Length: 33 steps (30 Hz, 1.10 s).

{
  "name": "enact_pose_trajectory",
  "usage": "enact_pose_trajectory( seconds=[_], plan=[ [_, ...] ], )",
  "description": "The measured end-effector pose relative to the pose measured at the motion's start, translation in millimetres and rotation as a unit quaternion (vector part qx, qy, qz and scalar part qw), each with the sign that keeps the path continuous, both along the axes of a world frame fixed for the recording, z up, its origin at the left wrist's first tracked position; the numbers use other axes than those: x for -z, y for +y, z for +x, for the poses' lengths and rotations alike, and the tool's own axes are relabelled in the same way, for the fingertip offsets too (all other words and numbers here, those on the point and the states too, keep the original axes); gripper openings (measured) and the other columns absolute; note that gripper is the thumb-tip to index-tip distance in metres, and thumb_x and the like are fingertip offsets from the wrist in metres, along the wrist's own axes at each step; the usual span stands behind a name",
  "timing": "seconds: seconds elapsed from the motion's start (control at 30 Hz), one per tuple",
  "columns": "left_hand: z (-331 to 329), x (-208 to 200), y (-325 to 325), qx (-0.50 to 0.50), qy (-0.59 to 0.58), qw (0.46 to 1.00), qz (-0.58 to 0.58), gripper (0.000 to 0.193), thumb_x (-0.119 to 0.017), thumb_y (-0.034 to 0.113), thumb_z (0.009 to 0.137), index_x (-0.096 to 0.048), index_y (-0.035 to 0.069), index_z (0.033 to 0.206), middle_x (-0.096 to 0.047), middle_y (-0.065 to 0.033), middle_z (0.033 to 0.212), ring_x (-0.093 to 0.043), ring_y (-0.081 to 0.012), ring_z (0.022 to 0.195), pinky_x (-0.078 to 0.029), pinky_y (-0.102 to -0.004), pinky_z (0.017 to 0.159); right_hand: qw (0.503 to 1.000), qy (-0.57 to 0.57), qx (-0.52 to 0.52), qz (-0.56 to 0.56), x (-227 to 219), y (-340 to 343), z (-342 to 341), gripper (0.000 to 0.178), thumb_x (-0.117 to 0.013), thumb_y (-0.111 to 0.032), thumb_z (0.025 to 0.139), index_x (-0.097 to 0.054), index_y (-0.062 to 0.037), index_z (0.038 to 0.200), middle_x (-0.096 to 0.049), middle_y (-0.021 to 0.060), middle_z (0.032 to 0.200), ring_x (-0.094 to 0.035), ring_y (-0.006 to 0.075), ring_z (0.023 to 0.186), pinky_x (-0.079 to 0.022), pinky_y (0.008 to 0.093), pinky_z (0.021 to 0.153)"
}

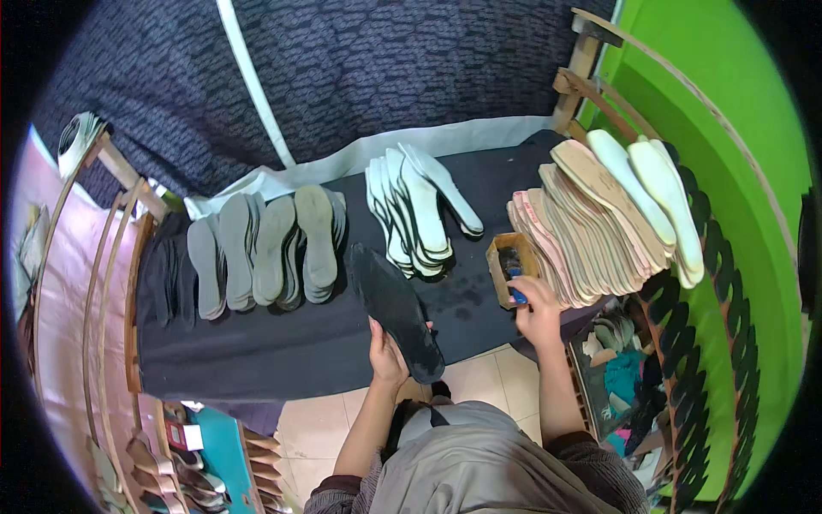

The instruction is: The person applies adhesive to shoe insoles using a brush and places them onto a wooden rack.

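My left hand grips the heel half of a black insole, holding it tilted over the front edge of the table. To the right, my right hand has its fingers closed on a small blue object at the near end of an open cardboard box. My fingers cover part of the object, so its kind is unclear. Other dark contents of the box are hard to make out. White insoles lie fanned out behind the black one. Beside the box, a long row of beige and pinkish insoles leans over.
Grey insoles lie in overlapping piles on the dark tablecloth, with thin black pieces at far left. Wooden racks flank the table. Black insole shapes line the right rack. A cluttered shelf sits below right.
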<state>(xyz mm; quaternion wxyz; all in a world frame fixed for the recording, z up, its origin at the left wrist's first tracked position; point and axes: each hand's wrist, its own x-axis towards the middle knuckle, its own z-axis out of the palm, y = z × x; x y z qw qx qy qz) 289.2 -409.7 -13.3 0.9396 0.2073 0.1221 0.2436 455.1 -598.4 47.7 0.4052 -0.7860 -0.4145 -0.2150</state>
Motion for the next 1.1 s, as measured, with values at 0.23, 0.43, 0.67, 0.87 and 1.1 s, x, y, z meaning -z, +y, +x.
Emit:
enact_pose_trajectory(
  seconds=[0.23,0.43,0.67,0.87,1.1],
  plan=[
    [-5.9,-7.1,3.6,0.13,-0.026,0.991,-0.003,0.06,-0.028,0.051,0.096,-0.04,0.004,0.131,-0.057,-0.0151,0.115,-0.06,-0.0354,0.095,-0.049,-0.0456,0.085,0.996,0.031,0.054,-0.064,-25.1,-0.5,-35.3,0.049,-0.055,0.009,0.064,-0.061,-0.0089,0.109,-0.063,0.011,0.104,-0.057,0.0307,0.098,-0.043,0.0392,0.088],
    [-4.9,-51.1,-22.4,0.199,0.007,0.98,-0.013,0.057,-0.028,0.049,0.096,-0.047,0.002,0.123,-0.061,-0.0162,0.103,-0.064,-0.0344,0.084,-0.054,-0.0444,0.073,0.993,0.033,0.106,-0.051,-54.0,-23.6,-74.2,0.045,-0.058,0.004,0.075,-0.054,-0.0077,0.118,-0.06,0.0119,0.111,-0.057,0.03,0.102,-0.043,0.0389,0.089],
    [15.1,-112.2,-65.2,0.354,0.0,0.928,0.117,0.051,-0.026,0.045,0.098,-0.036,0.007,0.131,-0.058,-0.0158,0.111,-0.065,-0.0312,0.084,-0.056,-0.0441,0.072,0.927,0.354,0.027,0.118,-86.6,-57.9,-97.9,0.031,-0.056,-0.006,0.089,-0.055,-0.0031,0.12,-0.062,0.0089,0.101,-0.058,0.0109,0.085,-0.049,0.0268,0.075],
    [38.9,-132.8,-105.9,0.447,-0.039,0.879,0.16,0.049,-0.027,0.04,0.098,-0.029,0.009,0.135,-0.053,-0.0152,0.12,-0.062,-0.0287,0.095,-0.055,-0.0461,0.076,0.865,0.444,0.034,0.233,-107.5,-101.0,-91.7,0.026,-0.062,-0.011,0.088,-0.059,0.0047,0.108,-0.063,0.0036,0.08,-0.057,0.0076,0.067,-0.047,0.0224,0.063],
    [86.6,-146.8,-156.7,0.438,-0.102,0.799,0.399,0.062,-0.049,0.005,0.091,-0.019,0.008,0.146,-0.044,-0.0107,0.133,-0.048,-0.0188,0.117,-0.039,-0.0321,0.098,0.873,0.379,0.108,0.287,-147.7,-189.6,-44.1,0.021,-0.066,-0.009,0.085,-0.059,0.0027,0.101,-0.061,0.0031,0.077,-0.056,0.0083,0.064,-0.046,0.0219,0.058]
  ],
)
